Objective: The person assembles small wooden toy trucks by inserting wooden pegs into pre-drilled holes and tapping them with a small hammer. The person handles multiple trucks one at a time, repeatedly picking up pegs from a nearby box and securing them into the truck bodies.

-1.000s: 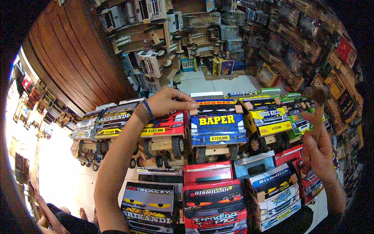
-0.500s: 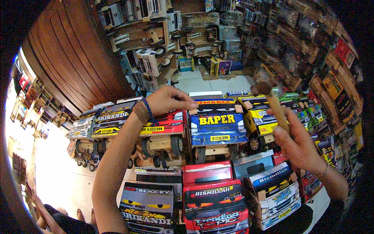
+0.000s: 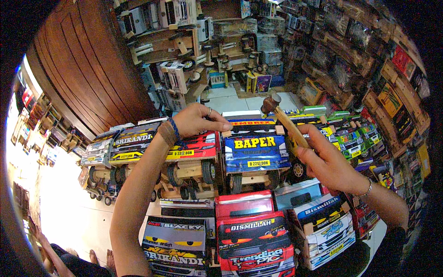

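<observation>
My right hand [image 3: 330, 166] grips the pale wooden handle of a hammer [image 3: 291, 127]. Its dark brown head is raised just above the right part of a blue toy truck [image 3: 257, 154]. My left hand [image 3: 193, 121] reaches to this truck's upper left corner, thumb and finger pinched beside a small wooden block [image 3: 226, 134]. Whatever is between those fingertips is too small to make out. A matching wooden block [image 3: 279, 129] sticks out at the truck's right side. A red toy truck [image 3: 198, 147] stands partly behind my left wrist.
Nearer me are a grey toy truck [image 3: 175, 244], a red one [image 3: 255, 240] and a white one [image 3: 325, 233]. Green toy trucks [image 3: 350, 141] line the right. Shelves of wooden truck parts [image 3: 230, 46] fill the back, beside a brown wooden door [image 3: 87, 64]. Another person's arm [image 3: 48, 249] shows lower left.
The hammer has come left and its head, blurred before, now shows sharply above the blue truck. My right hand moved left with it. My left hand stays at the truck's corner.
</observation>
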`<control>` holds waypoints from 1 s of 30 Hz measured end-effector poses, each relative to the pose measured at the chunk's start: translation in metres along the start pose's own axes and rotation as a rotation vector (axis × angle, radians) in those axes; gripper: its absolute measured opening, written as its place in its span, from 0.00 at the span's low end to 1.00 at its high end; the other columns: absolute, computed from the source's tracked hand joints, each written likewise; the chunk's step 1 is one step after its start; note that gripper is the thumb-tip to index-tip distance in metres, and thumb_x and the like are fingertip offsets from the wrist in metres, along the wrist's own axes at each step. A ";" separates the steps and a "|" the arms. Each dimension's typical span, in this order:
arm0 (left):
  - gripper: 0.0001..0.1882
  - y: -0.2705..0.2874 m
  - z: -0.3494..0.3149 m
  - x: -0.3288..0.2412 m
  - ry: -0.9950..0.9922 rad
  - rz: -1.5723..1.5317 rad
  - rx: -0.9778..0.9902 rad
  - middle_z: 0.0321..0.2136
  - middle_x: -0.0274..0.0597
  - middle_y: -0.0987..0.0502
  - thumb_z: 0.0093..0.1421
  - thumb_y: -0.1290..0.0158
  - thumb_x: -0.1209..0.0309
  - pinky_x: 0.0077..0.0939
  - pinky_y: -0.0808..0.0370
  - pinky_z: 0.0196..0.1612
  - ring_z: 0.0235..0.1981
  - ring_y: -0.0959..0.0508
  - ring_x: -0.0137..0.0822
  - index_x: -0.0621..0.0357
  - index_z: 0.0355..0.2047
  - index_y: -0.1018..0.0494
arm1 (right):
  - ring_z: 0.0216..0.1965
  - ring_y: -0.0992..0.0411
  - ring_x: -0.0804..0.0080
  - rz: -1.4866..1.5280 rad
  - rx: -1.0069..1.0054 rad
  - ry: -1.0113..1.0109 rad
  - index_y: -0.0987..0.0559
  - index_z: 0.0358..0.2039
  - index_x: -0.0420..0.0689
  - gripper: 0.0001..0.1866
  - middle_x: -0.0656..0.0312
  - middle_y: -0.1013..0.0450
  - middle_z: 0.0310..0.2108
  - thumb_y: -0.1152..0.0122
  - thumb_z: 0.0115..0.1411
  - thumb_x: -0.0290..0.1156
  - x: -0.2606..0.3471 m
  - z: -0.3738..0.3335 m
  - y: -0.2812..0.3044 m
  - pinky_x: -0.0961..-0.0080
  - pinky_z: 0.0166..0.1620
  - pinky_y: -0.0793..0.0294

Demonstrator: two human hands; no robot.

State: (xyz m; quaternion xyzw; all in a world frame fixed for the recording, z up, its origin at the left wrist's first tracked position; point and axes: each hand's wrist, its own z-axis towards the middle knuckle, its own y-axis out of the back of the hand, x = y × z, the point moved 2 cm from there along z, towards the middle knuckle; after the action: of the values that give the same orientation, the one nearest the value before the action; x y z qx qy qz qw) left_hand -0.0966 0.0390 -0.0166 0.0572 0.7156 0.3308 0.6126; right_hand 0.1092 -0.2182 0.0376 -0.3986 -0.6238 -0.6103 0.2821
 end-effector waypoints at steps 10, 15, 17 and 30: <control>0.15 0.000 0.002 0.000 -0.041 0.022 -0.013 0.27 0.29 0.19 0.60 0.40 0.57 0.17 0.34 0.24 0.23 0.29 0.18 0.53 0.38 0.16 | 0.23 0.35 0.82 -0.345 -0.086 0.196 0.39 0.66 0.46 0.25 0.65 0.32 0.25 0.53 0.70 0.34 -0.015 0.016 -0.003 0.80 0.26 0.33; 0.15 0.003 0.002 -0.003 0.022 0.062 0.014 0.28 0.31 0.19 0.60 0.40 0.57 0.17 0.32 0.28 0.25 0.27 0.19 0.53 0.39 0.17 | 0.24 0.33 0.78 -0.414 -0.050 0.226 0.40 0.67 0.45 0.26 0.61 0.30 0.24 0.53 0.70 0.32 -0.011 0.015 -0.004 0.76 0.30 0.29; 0.16 0.005 0.002 -0.003 0.105 0.092 0.026 0.31 0.34 0.17 0.59 0.39 0.58 0.18 0.28 0.35 0.30 0.24 0.20 0.55 0.41 0.18 | 0.24 0.33 0.78 -0.404 -0.023 0.203 0.41 0.67 0.45 0.27 0.59 0.29 0.25 0.52 0.70 0.31 -0.009 0.016 -0.007 0.75 0.31 0.29; 0.17 0.002 0.003 -0.004 -0.009 0.053 0.004 0.29 0.32 0.17 0.59 0.39 0.56 0.18 0.29 0.31 0.26 0.27 0.19 0.55 0.41 0.17 | 0.46 0.23 0.59 -0.390 -0.058 0.322 0.42 0.67 0.45 0.28 0.46 0.28 0.53 0.53 0.67 0.26 -0.009 0.022 -0.013 0.69 0.46 0.27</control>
State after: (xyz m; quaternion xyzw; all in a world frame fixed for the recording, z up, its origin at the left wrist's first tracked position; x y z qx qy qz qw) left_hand -0.0938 0.0397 -0.0125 0.0787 0.7117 0.3453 0.6067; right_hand 0.1058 -0.1973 0.0214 -0.1763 -0.6181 -0.7265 0.2430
